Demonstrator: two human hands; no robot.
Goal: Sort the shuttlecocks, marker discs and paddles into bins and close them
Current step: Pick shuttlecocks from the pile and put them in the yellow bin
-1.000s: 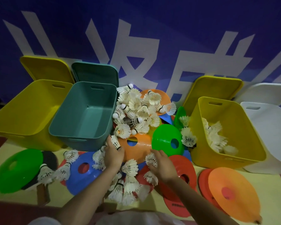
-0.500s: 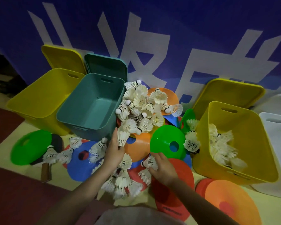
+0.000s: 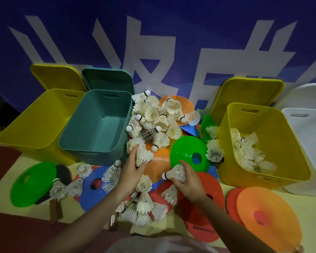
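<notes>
While both hands work the pile on the floor:
Teal bin (image 3: 97,128): open, nothing inside.
Left hand (image 3: 131,168): grips a shuttlecock (image 3: 143,155).
Right hand (image 3: 189,181): grips another shuttlecock (image 3: 174,173).
Yellow bin (image 3: 263,143): open, holds shuttlecocks.

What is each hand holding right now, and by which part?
The left hand grips a shuttlecock around its feather skirt. The right hand holds another shuttlecock by the feathers, with its cork end pointing left.
</notes>
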